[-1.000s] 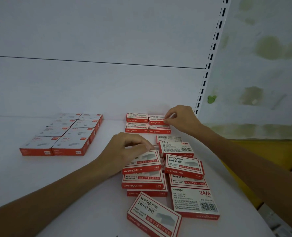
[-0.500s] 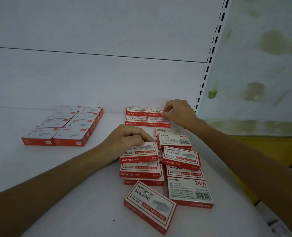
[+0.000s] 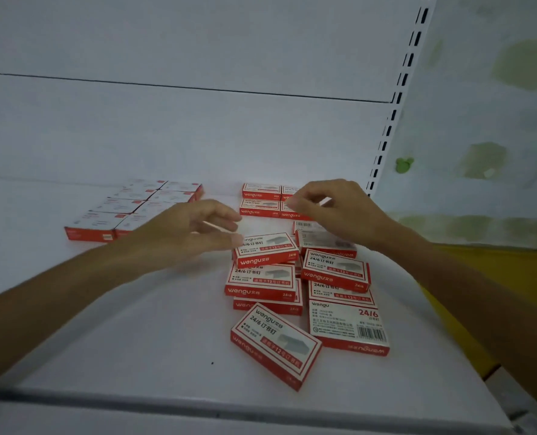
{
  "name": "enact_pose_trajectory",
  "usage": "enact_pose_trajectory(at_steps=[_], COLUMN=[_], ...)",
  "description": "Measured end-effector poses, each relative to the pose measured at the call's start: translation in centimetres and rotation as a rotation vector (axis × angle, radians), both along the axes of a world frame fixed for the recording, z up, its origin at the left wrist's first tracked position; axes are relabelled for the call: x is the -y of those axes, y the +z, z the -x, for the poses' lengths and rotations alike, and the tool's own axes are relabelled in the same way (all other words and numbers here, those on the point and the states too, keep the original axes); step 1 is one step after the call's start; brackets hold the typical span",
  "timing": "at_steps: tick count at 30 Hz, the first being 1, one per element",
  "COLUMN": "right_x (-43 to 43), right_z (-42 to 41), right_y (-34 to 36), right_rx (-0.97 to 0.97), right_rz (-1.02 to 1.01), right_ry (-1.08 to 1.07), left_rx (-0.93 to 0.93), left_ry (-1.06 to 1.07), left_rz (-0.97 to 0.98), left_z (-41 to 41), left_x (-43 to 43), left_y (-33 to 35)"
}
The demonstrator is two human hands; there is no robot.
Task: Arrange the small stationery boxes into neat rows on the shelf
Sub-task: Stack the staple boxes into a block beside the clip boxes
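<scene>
Several red-and-white staple boxes lie in a loose pile (image 3: pixel 295 287) on the white shelf (image 3: pixel 135 340). At the back wall stands a tidy block of boxes (image 3: pixel 261 200), two wide and two deep. A second tidy block (image 3: pixel 135 208) lies to the left. My left hand (image 3: pixel 195 233) hovers with fingers apart just left of the pile's top box (image 3: pixel 265 249), holding nothing. My right hand (image 3: pixel 333 208) floats above the back block's right side, fingers loosely curled and empty, hiding part of that block.
A slotted upright (image 3: pixel 393 114) runs up the right end of the back panel. One box (image 3: pixel 275 343) lies askew near the shelf's front edge (image 3: pixel 198 406). Beyond the shelf's right end a yellow surface (image 3: pixel 468 277) shows.
My left hand has let go of the pile's top box and opened, moving left. My right hand has lifted off the back block and drawn slightly toward me.
</scene>
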State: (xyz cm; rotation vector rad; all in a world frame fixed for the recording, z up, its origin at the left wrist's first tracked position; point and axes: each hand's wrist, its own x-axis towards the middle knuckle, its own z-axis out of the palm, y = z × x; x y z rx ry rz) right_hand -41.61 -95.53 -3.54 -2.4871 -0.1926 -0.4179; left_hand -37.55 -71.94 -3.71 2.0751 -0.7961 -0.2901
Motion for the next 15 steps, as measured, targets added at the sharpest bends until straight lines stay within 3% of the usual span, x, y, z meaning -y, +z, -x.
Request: enact_pose_trajectory(at_steps=[5,15], right_x=[-1.6,-2.4], right_z=[2.5,2.7], right_y=[-0.4,0.6], right_rx=[-0.153,-0.070], right_rz=[0.131,0.107], right_ry=[0.165,0.046], left_rx=[0.154,0.190], left_ry=[0.027,0.050], left_rz=[-0.039,0.147], left_z=[2.0,0.0], left_x=[-0.2,0.2], left_y=[-2.0,-2.0])
